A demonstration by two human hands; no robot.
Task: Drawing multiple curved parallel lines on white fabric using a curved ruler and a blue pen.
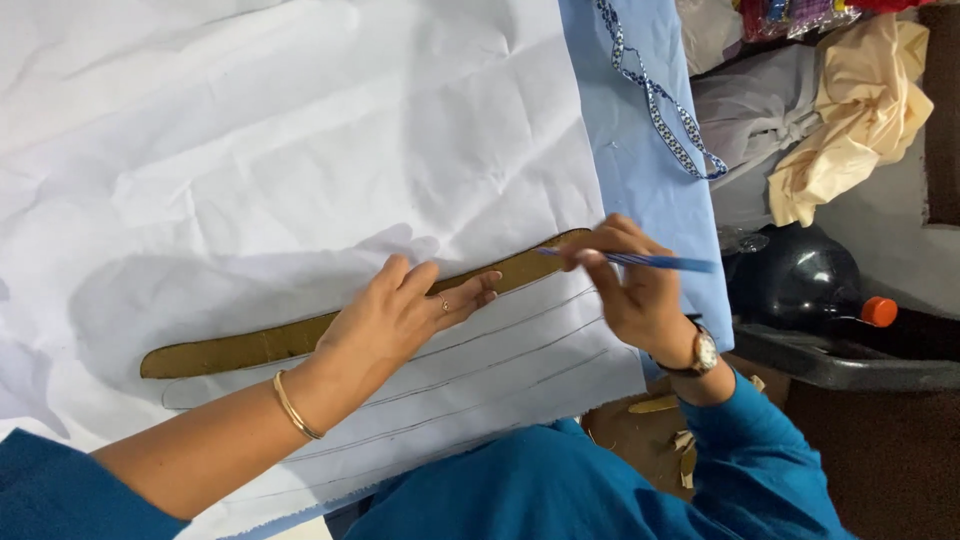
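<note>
Two hands are in view: the left hand (395, 315), which lies flat on one curved brown cardboard template (300, 335), and the right hand (635, 290), which holds one blue pencil (640, 261). One sheet of white fabric (250, 150) covers one light blue cloth (640, 170); four curved pencil lines (520, 355) are drawn on the fabric below the template. Worn items: one gold bangle (295, 405), one finger ring (444, 303) and one wristwatch (703, 352); further items: one patterned blue ribbon (655, 95) and one orange cap (879, 311).
</note>
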